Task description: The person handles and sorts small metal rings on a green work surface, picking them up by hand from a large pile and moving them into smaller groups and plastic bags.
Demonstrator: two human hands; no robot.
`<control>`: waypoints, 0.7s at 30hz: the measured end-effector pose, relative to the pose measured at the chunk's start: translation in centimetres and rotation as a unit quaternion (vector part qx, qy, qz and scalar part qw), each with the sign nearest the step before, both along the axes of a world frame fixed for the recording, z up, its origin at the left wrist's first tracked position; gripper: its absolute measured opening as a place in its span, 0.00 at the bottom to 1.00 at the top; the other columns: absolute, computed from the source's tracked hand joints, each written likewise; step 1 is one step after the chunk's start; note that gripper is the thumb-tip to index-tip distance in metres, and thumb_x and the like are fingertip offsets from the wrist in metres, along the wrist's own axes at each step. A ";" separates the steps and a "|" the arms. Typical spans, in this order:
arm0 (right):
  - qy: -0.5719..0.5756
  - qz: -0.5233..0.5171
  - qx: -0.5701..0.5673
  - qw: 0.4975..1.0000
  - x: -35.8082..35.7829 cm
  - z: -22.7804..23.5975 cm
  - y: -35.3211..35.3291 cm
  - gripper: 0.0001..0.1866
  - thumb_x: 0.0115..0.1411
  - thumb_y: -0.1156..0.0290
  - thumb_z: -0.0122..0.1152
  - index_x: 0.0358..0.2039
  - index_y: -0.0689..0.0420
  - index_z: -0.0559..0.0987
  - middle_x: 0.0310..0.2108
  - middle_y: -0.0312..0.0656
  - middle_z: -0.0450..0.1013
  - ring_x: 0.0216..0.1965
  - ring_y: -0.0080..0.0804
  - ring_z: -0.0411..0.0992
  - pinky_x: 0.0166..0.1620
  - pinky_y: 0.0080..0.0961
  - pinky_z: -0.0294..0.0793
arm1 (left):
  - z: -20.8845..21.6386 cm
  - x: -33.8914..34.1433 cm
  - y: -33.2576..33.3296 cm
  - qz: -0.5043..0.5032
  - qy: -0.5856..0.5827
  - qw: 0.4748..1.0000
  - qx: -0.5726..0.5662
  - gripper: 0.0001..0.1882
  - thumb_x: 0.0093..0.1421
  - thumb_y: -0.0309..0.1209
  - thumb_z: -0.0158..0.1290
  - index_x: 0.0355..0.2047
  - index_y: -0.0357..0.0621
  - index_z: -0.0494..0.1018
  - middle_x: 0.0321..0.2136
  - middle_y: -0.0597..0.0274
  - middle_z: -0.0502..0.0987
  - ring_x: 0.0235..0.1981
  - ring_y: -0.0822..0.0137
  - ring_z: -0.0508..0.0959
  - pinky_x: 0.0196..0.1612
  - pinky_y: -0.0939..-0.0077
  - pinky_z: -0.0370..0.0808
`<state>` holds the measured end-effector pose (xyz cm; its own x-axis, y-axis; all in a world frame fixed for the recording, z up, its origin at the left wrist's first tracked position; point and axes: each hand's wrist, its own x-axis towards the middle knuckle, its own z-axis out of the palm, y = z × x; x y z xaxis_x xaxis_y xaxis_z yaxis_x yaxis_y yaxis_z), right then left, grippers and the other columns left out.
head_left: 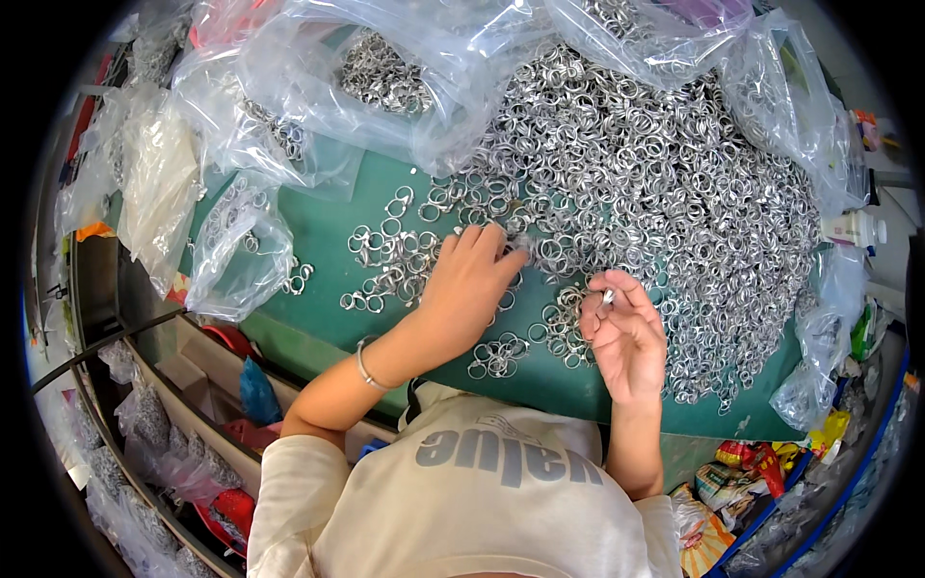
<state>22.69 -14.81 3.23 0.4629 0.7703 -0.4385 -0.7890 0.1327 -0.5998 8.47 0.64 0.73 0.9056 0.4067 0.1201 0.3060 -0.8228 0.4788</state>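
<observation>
A silver ring (607, 299) sat just off the bench, pinched in the curled fingers of your right hand (626, 332), palm turned upward. Your left hand (469, 284) was palm down, fingers bent and spread over loose rings; fingertips down among the pieces, so could not tell whether they gripped one. A small cluster (564, 329) of rings lay just beside your right hand, on its left; another little group (498, 356) lay nearer your body, between your two forearms. Left of your left hand, a loose scatter (390, 255) of rings, many apart from one another. Main heap (674, 202) of silver rings spread thickly from beyond your hands across the right side of the green bench (318, 217). Clear plastic bags (289, 87) lay along the far edge, rings visible within; a smaller clear bag (241, 255) rested to the left, rings inside it as well. At the right edge, a white bottle (856, 229) on its side. You wore a pale bracelet (364, 364) on the left wrist and a cream shirt (482, 491).
</observation>
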 end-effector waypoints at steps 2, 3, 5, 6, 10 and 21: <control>-0.080 0.021 -0.033 0.996 0.2 -0.2 0.3 0.12 0.55 0.85 0.55 0.40 0.63 0.77 0.32 0.37 0.68 0.30 0.23 0.65 0.32 0.17 0.64 | 1.1 -1.5 -0.3 -0.015 0.036 0.999 -0.028 0.20 0.46 0.19 0.53 0.42 0.45 0.75 0.30 0.60 0.64 0.34 0.60 0.66 0.37 0.68 0.62; -0.203 0.046 -0.083 0.975 0.1 -0.4 0.5 0.12 0.54 0.84 0.56 0.40 0.62 0.77 0.30 0.36 0.67 0.29 0.22 0.63 0.32 0.18 0.64 | 1.0 -2.3 -0.5 -0.011 0.025 0.999 -0.026 0.21 0.43 0.18 0.53 0.40 0.45 0.77 0.30 0.60 0.63 0.34 0.59 0.66 0.37 0.69 0.62; -0.583 0.113 -0.183 0.784 0.2 -0.3 1.6 0.15 0.52 0.83 0.58 0.42 0.61 0.77 0.25 0.36 0.60 0.25 0.25 0.58 0.27 0.20 0.60 | 1.4 -3.3 -0.5 -0.001 0.023 0.999 -0.047 0.20 0.43 0.17 0.53 0.38 0.44 0.77 0.30 0.59 0.63 0.34 0.59 0.67 0.38 0.69 0.63; -0.639 0.089 -0.213 0.734 -0.7 0.1 3.1 0.14 0.52 0.79 0.61 0.41 0.59 0.78 0.24 0.39 0.59 0.26 0.30 0.59 0.28 0.25 0.57 | 1.8 -3.6 -0.5 0.009 0.024 0.998 -0.055 0.19 0.42 0.16 0.53 0.37 0.44 0.78 0.29 0.58 0.63 0.35 0.58 0.67 0.38 0.69 0.63; -0.804 0.146 -0.219 0.533 -1.5 -1.5 3.9 0.09 0.51 0.72 0.64 0.35 0.57 0.79 0.24 0.40 0.62 0.31 0.36 0.63 0.35 0.32 0.57 | 2.0 -3.5 0.2 0.002 -0.009 0.992 -0.123 0.17 0.47 0.16 0.53 0.38 0.42 0.76 0.31 0.56 0.64 0.35 0.56 0.67 0.39 0.67 0.64; -0.793 0.125 -0.198 0.562 -0.8 -0.9 4.7 0.05 0.50 0.73 0.64 0.29 0.56 0.79 0.22 0.39 0.64 0.29 0.34 0.64 0.37 0.33 0.58 | 0.7 -0.6 0.3 0.043 -0.005 0.998 -0.033 0.17 0.51 0.25 0.58 0.43 0.43 0.75 0.31 0.58 0.66 0.34 0.59 0.67 0.38 0.67 0.63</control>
